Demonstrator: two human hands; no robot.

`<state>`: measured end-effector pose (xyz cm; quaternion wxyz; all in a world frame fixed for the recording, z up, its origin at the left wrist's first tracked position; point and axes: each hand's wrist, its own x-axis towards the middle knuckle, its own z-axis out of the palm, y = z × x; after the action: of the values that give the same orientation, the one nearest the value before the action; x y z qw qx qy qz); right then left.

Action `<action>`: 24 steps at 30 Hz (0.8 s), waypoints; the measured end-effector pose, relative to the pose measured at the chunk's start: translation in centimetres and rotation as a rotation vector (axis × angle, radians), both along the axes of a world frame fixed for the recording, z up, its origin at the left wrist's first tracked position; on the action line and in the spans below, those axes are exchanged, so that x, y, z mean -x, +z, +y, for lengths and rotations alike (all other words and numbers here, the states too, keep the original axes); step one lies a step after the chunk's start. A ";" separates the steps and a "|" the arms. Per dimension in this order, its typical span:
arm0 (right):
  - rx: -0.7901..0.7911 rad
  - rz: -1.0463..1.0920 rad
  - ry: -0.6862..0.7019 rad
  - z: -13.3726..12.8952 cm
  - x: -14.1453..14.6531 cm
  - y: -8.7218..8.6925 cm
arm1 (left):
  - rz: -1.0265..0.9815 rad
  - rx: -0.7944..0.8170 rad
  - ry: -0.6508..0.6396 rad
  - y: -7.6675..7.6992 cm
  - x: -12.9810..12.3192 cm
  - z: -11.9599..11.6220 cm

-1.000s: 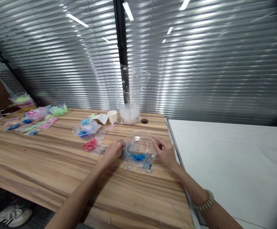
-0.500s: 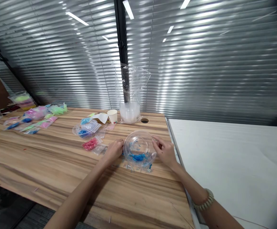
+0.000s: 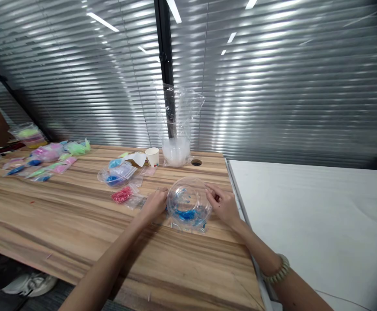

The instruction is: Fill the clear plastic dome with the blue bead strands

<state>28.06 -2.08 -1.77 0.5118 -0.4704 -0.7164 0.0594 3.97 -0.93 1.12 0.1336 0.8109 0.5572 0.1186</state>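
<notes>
A clear round plastic bowl (image 3: 188, 196) is tilted toward the camera, with small blue pieces (image 3: 187, 214) gathered in its lower part. My left hand (image 3: 156, 203) holds the bowl's left rim, fingers closed. At the right rim, my right hand (image 3: 222, 203) pinches the edge between thumb and fingers. Beneath the bowl, a clear plastic bag (image 3: 193, 229) lies on the wooden table (image 3: 182, 268), partly covered. A bag of red pieces (image 3: 122, 195) rests left of my left hand.
Behind stand a paper cup (image 3: 152, 157) and a bag of stacked clear bowls (image 3: 176, 151). A clear container with blue packets (image 3: 114, 175) sits left of them. More colourful bags (image 3: 50, 153) lie far left. A white surface (image 3: 314, 224) adjoins the table on the right.
The view has shifted slightly, and a shoe now shows at the lower left. Both hands keep their hold on the bowl, and the blue pieces in it have shifted slightly.
</notes>
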 end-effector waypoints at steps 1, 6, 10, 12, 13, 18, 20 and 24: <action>-0.001 -0.004 -0.002 0.0 0.0 0.0 | 0.010 -0.001 -0.009 0.0 0.0 0.0; -0.008 -0.018 0.001 0.0 0.0 -0.2 | 0.022 -0.011 -0.010 -0.1 0.0 0.0; -0.009 -0.024 0.018 0.0 0.0 -0.2 | 0.002 -0.006 0.005 -0.1 0.0 -0.1; -0.001 -0.031 0.022 0.0 0.0 -0.2 | -0.011 -0.003 0.006 -0.2 0.0 -0.1; 0.002 -0.033 0.024 0.0 0.0 -0.2 | -0.014 -0.004 0.005 -0.2 0.0 -0.1; 0.004 -0.035 0.031 -0.1 0.0 0.0 | -0.013 0.001 0.010 -0.2 -0.1 0.0; 0.007 -0.045 0.029 -0.2 0.0 0.1 | -0.002 0.008 0.009 -0.1 -0.1 -0.1; -0.003 -0.069 0.038 -0.3 0.0 0.3 | 0.072 -0.001 -0.009 0.2 -0.2 -0.3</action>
<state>28.08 -2.38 -1.44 0.4862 -0.4576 -0.7426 0.0519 4.22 -1.20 1.29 0.1134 0.8171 0.5581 0.0892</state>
